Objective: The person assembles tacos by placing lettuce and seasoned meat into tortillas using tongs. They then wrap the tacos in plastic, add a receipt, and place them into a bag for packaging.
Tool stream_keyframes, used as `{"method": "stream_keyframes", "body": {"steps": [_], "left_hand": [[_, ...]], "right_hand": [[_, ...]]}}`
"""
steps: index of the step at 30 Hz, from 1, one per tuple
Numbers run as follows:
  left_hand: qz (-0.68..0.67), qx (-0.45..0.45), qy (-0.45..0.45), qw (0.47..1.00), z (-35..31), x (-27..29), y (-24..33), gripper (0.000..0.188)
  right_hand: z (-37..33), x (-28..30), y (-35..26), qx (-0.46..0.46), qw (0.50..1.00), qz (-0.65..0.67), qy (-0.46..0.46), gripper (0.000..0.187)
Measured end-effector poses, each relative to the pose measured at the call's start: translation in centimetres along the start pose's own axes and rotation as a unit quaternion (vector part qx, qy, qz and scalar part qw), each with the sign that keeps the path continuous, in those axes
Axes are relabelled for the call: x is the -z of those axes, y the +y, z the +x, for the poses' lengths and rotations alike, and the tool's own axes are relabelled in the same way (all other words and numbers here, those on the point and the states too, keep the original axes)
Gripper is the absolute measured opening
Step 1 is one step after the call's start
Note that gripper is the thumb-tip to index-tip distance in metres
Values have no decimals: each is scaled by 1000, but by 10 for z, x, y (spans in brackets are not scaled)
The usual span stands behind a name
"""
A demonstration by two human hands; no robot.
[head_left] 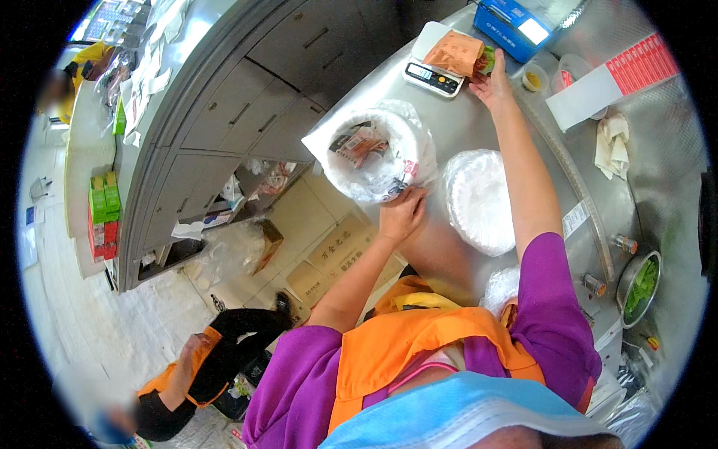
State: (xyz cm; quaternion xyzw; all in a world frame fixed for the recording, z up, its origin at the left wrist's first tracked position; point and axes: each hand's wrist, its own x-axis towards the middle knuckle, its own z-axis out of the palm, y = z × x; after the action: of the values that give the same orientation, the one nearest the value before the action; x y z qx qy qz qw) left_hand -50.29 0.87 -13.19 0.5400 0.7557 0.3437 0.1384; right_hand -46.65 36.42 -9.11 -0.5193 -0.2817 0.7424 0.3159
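A sandwich in an orange-brown paper wrapper (456, 52), green leaf showing at its end, lies on a white digital scale (432, 84). My right hand (491, 86) is at the leafy end, fingers stretched out and thumb apart, seemingly touching it without closing round it. My left hand (404, 215) is closed at the near rim of a round white container wrapped in clear plastic (340, 176); its fingertips are partly hidden. Inside that container lie printed packets (363, 144). Beside it, between my arms, sits a plastic-wrapped round white stack (480, 202).
A blue box (512, 30) stands behind the scale. Rightward are a sauce cup (533, 78), a white-and-red carton (598, 90), a cloth (613, 146) and a bowl of green leaves (640, 290). Grey drawers (239, 112) stand left; a person (187, 374) is at lower left.
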Motion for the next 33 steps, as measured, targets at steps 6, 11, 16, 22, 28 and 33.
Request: {"method": "stream_keyframes", "body": {"steps": [6, 11, 16, 22, 28, 33], "left_hand": [[-2, -9, 7, 1000, 3, 0, 1, 18], [8, -10, -1, 1000, 2, 2, 1, 18], [-12, 6, -9, 1000, 1, 3, 3, 18], [-5, 7, 1, 1000, -1, 2, 4, 17], [-1, -16, 19, 1000, -5, -6, -3, 16], [5, -71, 44, 996, -1, -16, -9, 15]], "right_hand": [[22, 0, 6, 16, 1000, -22, 4, 96], [21, -11, 8, 19, 999, -12, 38, 99], [20, -17, 8, 57, 994, -65, 60, 87], [2, -16, 4, 105, 990, -59, 74, 61], [-64, 41, -23, 391, 839, -376, 45, 48], [-214, 118, -61, 515, 711, -476, 48, 52]]}}
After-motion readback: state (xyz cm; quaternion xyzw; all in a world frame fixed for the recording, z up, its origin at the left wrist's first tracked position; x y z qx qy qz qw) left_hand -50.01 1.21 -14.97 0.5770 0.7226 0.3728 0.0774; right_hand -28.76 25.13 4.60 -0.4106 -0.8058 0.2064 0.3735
